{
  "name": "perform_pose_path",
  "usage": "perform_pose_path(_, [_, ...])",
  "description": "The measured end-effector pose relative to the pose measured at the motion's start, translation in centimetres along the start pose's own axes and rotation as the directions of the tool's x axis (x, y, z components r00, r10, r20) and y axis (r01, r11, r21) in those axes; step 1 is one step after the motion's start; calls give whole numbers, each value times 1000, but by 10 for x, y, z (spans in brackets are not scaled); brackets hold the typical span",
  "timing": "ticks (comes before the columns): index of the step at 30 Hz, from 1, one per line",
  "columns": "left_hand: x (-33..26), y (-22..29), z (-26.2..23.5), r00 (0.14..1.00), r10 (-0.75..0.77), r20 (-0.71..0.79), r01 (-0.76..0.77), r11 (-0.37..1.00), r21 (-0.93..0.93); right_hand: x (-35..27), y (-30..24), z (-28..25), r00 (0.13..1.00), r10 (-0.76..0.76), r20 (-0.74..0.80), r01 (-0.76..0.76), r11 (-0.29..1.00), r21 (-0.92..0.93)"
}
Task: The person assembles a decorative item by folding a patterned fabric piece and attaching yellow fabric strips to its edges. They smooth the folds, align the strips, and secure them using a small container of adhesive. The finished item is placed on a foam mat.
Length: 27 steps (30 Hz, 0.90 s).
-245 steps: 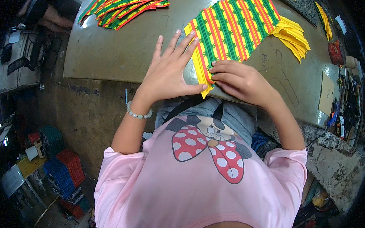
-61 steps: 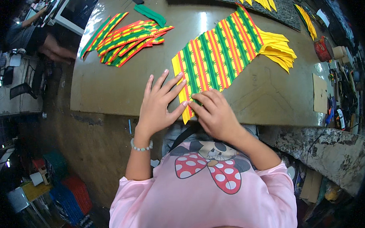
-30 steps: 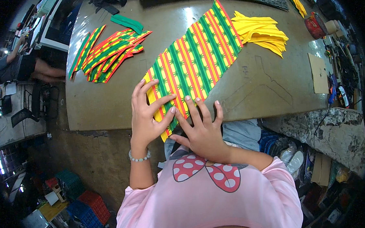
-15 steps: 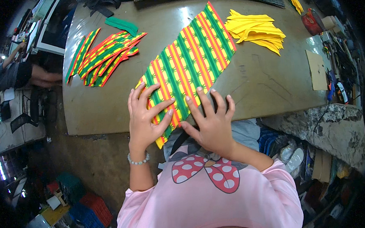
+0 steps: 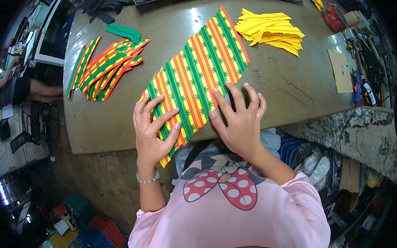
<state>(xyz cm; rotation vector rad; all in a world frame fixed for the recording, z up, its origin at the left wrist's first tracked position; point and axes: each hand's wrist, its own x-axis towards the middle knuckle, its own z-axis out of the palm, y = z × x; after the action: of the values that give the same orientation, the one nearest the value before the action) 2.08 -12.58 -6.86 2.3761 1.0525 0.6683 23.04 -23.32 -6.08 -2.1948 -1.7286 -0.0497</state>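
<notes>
A long sheet of striped fabric [image 5: 196, 75], green, red and yellow, lies diagonally on the brown table [image 5: 114, 123], its near end hanging over the front edge. My left hand [image 5: 152, 132] lies flat on the sheet's near left part with fingers spread. My right hand [image 5: 240, 117] presses flat on the sheet's near right edge, fingers apart and partly on the table. Neither hand grips anything.
A pile of cut striped strips [image 5: 105, 66] lies at the table's left with a green piece [image 5: 122, 32] behind it. Yellow cut pieces [image 5: 272, 30] are stacked at the back right. Cardboard [image 5: 340, 71] and tools sit at the right edge. Crates [image 5: 94, 226] stand on the floor.
Both hands went from pinching the sheet's near corner to lying flat and spread on it. The striped sheet now lies further left, flatter on the table.
</notes>
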Motion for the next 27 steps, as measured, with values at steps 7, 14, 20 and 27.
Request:
perform_pose_path(7, [-2,1,0,1000,-2,7,2,1000,11,-9,-3,8,1000,-16,17,17,996,-84])
perform_pose_path(14, [-5,-19,3,978,-125,-165,16,841,-541,-13,-7,14,998,-29,53,32,997,-71])
perform_pose_path(20, [-19,-27,-3,912,-334,-239,250,913,-322,-8,2,9,998,-34,48,36,999,-37])
perform_pose_path(27, [-23,-21,-15,870,-418,-260,428,904,-21,15,28,4,999,45,5,-44,989,-139])
